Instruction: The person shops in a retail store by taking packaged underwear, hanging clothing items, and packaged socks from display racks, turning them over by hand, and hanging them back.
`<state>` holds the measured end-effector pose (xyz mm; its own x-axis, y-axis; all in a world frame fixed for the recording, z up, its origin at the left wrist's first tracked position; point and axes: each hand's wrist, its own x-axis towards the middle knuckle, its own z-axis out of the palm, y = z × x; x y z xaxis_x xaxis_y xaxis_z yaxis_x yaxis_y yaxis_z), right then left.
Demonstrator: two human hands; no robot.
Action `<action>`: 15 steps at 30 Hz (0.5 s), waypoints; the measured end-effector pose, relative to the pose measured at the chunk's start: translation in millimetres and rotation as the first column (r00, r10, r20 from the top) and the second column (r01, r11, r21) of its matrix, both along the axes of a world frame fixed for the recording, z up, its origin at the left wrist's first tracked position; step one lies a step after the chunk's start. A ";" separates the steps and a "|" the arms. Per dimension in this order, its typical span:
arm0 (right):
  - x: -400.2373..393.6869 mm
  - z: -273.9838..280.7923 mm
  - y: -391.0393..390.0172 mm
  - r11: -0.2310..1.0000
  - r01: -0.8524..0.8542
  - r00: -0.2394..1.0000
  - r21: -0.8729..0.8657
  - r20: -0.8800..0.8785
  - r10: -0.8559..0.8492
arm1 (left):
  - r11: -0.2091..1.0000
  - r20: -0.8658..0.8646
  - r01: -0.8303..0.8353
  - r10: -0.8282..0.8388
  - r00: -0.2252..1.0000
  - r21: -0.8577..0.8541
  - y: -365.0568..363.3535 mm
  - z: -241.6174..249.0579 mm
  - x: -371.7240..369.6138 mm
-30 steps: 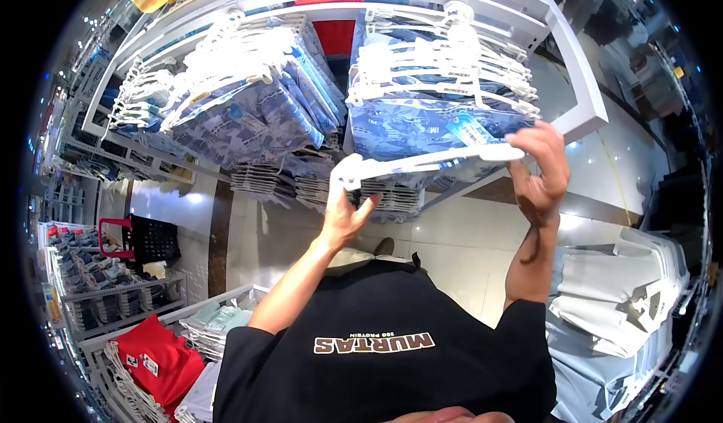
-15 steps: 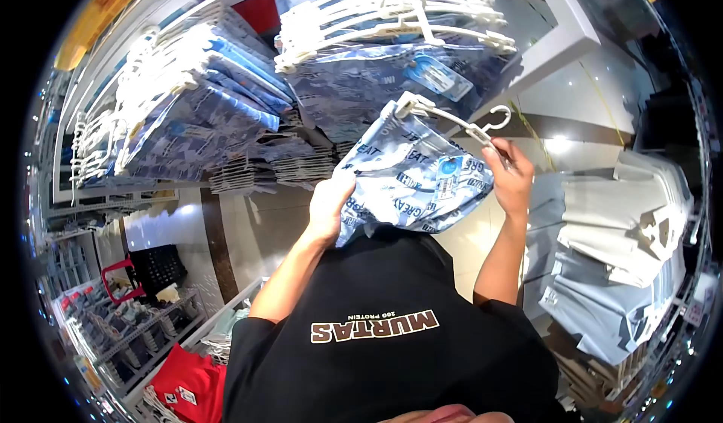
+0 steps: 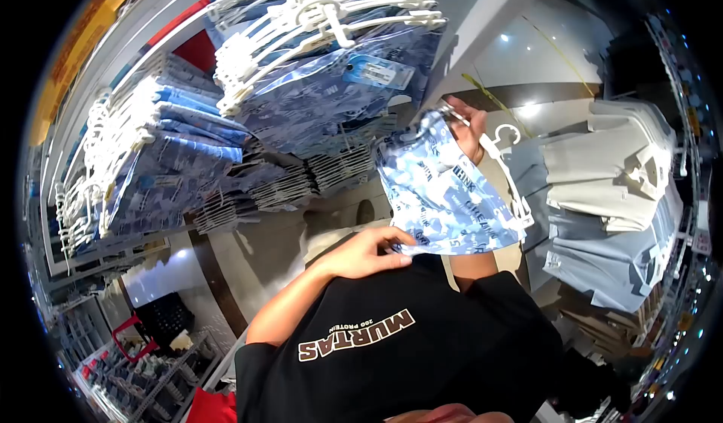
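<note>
Blue-and-white printed shorts (image 3: 444, 189) on a white plastic hanger (image 3: 506, 168) hang turned sideways in front of my chest. My left hand (image 3: 370, 251) pinches their lower edge between thumb and fingers. At the upper end, my right hand (image 3: 468, 128) grips near the waistband and one end of the hanger; its forearm passes behind the cloth. Whether the fingers close on the clip or the fabric is hard to make out. The hanger's hook points to the right, and a clip at its lower end sits at the shorts' edge.
Ahead, a white rack (image 3: 482, 16) holds several similar blue shorts (image 3: 331, 84) on white hangers, with another bunch (image 3: 173, 167) to the left. Folded-over beige garments (image 3: 602, 167) and light blue garments (image 3: 602, 261) hang at the right. Red cloth (image 3: 211, 406) shows lower left.
The shorts have turned from facing me to a sideways tilt, the hanger now along their right side. My right hand moved up and left to their top; my left hand went down to the lower edge.
</note>
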<state>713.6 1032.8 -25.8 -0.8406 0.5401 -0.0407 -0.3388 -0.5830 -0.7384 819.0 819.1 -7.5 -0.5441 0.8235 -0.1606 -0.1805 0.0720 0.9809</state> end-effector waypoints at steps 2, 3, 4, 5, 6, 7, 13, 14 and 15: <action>-7.9 8.5 -6.2 0.981 -0.036 0.996 -0.192 -0.085 0.020 | 0.992 -0.002 -0.094 0.094 0.996 -0.078 -5.8 -4.3 -2.8; -7.1 13.3 -5.7 0.975 -0.078 0.996 -0.210 -0.054 0.068 | 0.986 0.064 -0.160 0.163 0.984 -0.054 -8.5 -11.5 -2.8; -7.7 11.2 -7.3 0.982 -0.077 0.995 -0.172 -0.071 0.065 | 0.975 0.112 -0.218 0.220 0.969 -0.034 -11.1 -16.3 -3.4; -8.5 8.9 -9.3 0.988 -0.078 0.994 -0.136 -0.088 0.067 | 0.960 0.159 -0.280 0.279 0.947 -0.018 -13.3 -19.6 -4.7; -8.8 6.3 -9.2 0.983 -0.094 0.992 -0.155 -0.101 0.079 | 0.947 0.128 -0.320 0.318 0.939 -0.004 -16.1 -21.2 -7.6; -10.6 3.0 -7.8 0.978 -0.116 0.988 -0.174 -0.118 0.096 | 0.933 0.130 -0.360 0.360 0.924 -0.027 -20.0 -25.4 -9.1; 2.5 18.1 -2.1 0.639 -0.075 0.988 0.766 0.144 -0.056 | 0.585 -0.106 -0.810 0.808 0.580 0.029 -55.7 -25.6 -34.7; 7.0 19.1 -2.7 0.589 -0.122 0.982 0.799 0.182 -0.043 | 0.457 -0.224 -0.887 0.873 0.432 0.071 -66.3 -14.5 -45.5; 9.9 20.2 -2.1 0.534 -0.168 0.975 0.829 0.219 -0.034 | 0.318 -0.314 -0.931 0.915 0.253 0.179 -75.9 -3.2 -57.1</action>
